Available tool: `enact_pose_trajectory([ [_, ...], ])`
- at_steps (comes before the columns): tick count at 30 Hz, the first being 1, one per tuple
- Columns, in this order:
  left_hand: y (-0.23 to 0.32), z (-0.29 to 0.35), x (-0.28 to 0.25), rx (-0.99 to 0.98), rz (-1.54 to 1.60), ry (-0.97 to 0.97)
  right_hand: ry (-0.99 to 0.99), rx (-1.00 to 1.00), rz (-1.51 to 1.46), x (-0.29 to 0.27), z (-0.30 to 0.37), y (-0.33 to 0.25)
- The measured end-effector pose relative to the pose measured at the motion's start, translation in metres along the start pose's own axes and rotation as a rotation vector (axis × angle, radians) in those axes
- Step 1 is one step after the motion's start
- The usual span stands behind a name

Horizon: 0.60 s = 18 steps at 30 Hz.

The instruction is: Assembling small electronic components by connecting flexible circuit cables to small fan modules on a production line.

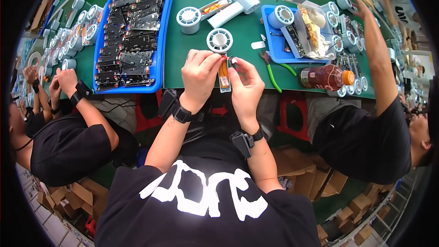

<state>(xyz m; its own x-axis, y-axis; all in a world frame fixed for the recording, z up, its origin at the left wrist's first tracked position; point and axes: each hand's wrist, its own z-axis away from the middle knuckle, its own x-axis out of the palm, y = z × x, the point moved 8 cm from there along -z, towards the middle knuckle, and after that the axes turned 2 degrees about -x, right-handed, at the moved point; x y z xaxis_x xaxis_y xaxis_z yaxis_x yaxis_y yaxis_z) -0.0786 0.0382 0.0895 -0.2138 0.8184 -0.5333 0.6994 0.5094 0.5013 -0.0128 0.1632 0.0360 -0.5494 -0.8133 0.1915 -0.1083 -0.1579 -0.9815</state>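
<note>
A pale blue handheld fan (220, 40) lies in front of me, its round head pointing away and its opened handle toward me. Inside the handle an orange battery (223, 76) shows between my hands. My left hand (199, 75) is closed in a pinch on thin red wires (224, 57) at the top of the handle. Opposite it, my right hand (246, 84) pinches thumb and forefinger at a small dark piece, too small to name. The fingertips of both hands nearly meet just below the fan head.
A blue tray (170, 13) of black circuit-board parts stands at the left. Beyond the hands lie two more fans, one upright (188, 20), one tipped (235, 8). To the right are green-handled pliers (273, 71), a smaller blue tray (270, 48) and a drink bottle (322, 77). Co-workers sit on both sides.
</note>
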Motion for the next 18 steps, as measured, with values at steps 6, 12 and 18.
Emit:
enact_pose_trajectory([
  [6,-0.001,0.0,0.007,-0.06,-0.065,-0.162,-0.01,0.002,0.233,0.003,-0.003,-0.001],
  [12,0.011,0.001,0.009,0.05,-0.179,-0.388,-0.009,-0.142,0.308,0.006,-0.008,0.001],
  [18,-0.001,0.005,0.003,0.035,0.015,-0.367,-0.018,-0.219,0.457,0.013,-0.01,-0.015],
])
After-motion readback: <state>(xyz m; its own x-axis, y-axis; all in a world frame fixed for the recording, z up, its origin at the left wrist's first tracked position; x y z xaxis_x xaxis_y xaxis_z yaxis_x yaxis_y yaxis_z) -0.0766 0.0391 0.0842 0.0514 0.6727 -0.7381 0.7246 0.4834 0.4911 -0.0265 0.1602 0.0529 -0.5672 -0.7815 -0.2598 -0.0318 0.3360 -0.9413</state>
